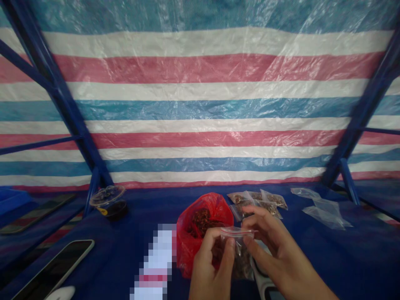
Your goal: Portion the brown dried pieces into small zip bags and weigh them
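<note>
My left hand [212, 260] and my right hand [271, 246] both pinch the top edge of a small clear zip bag [239, 254] with brown bits in it, held upright over the blue table. The left fingers grip its left corner, the right fingers its right end. Right behind the hands stands an open red plastic bag [190, 237] full of dark brown dried pieces. Under my right hand a white device [265, 283] shows in part.
Several filled small clear bags [259, 202] lie behind the red bag. Empty clear bags [325, 210] lie at the right. A clear lidded cup [109, 202] stands at the left, a phone [56, 268] at the front left. Blue frame posts rise on both sides before a striped tarp.
</note>
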The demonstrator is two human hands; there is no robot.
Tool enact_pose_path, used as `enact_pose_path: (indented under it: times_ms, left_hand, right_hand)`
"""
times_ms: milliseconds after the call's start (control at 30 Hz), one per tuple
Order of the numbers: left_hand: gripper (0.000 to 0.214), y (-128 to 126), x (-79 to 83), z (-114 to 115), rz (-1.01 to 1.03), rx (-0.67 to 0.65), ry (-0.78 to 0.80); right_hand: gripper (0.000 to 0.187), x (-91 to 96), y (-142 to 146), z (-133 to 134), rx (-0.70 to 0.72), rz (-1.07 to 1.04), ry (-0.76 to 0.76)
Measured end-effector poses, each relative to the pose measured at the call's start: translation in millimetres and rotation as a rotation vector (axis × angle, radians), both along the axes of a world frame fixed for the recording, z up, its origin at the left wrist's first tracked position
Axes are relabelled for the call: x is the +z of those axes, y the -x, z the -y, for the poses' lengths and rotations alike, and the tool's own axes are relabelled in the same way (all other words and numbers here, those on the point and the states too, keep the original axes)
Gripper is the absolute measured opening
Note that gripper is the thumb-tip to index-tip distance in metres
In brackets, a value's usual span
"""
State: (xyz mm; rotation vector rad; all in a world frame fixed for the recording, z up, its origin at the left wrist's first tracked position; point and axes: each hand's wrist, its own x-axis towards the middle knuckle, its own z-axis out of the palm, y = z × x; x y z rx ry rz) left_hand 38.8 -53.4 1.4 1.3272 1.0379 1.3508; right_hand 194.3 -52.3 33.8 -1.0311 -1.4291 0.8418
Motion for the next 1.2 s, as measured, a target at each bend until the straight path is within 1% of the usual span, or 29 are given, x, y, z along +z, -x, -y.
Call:
enact_pose_path:
  times_ms: [200, 267, 367, 433, 533, 600, 733, 833, 900, 1000, 1133, 1200]
  left_hand:
    - [0.037, 1.1, -0.8, 0.2, -0.011, -0.005, 0.001]
    - [0.037, 1.2, 0.4, 0.2, -0.004, -0.01, 0.002]
    - [0.037, 0.7, 1.9, 0.5, 0.013, -0.002, 0.007]
    - [0.038, 0.1, 1.5, 0.6, 0.012, 0.009, 0.007]
    - [0.039, -0.4, -1.4, 0.3, 0.01, 0.003, -0.003]
    - [0.039, -0.2, -4.1, -0.1, -0.014, -0.006, -0.019]
    - [0.037, -0.3, -7.4, -0.6, -0.046, -0.023, -0.046]
    - [0.035, -1.0, -6.4, -0.1, -0.038, -0.041, -0.037]
    - [0.035, -0.3, -4.5, 0.0, -0.046, -0.024, -0.041]
    - [0.038, 4.7, -1.2, -1.6, -0.092, 0.032, -0.059]
    - [0.037, 14.1, 0.3, -5.2, -0.198, 0.026, -0.109]
    - [0.036, 15.9, -1.0, -4.9, -0.232, 0.047, -0.141]
  right_hand:
    - [0.024, 5.1, 8.6, 1.1, -0.055, -0.007, -0.027]
    - [0.025, 5.2, 9.6, 1.4, -0.057, 0.0, -0.032]
    - [0.034, 2.8, 11.2, 1.0, -0.022, -0.022, -0.019]
    - [0.036, 0.2, 12.1, 0.4, -0.005, -0.05, 0.002]
    - [0.029, -3.5, 12.1, 0.0, 0.014, -0.087, 0.03]
    - [0.026, -5.1, 11.8, 0.9, 0.018, -0.097, 0.017]
    - [0.035, -6.1, 13.4, 4.6, 0.029, -0.077, 0.008]
    - [0.032, -6.4, 15.6, 6.9, 0.033, -0.076, 0.037]
    - [0.033, -6.5, 16.2, 7.4, 0.037, -0.096, 0.07]
    - [0.037, -5.5, 16.4, 7.4, 0.038, -0.141, 0.101]
    - [0.037, -4.6, 17.0, 6.1, 0.015, -0.134, 0.039]
    - [0.039, -5.2, 16.6, 5.0, 0.01, -0.106, 0.01]
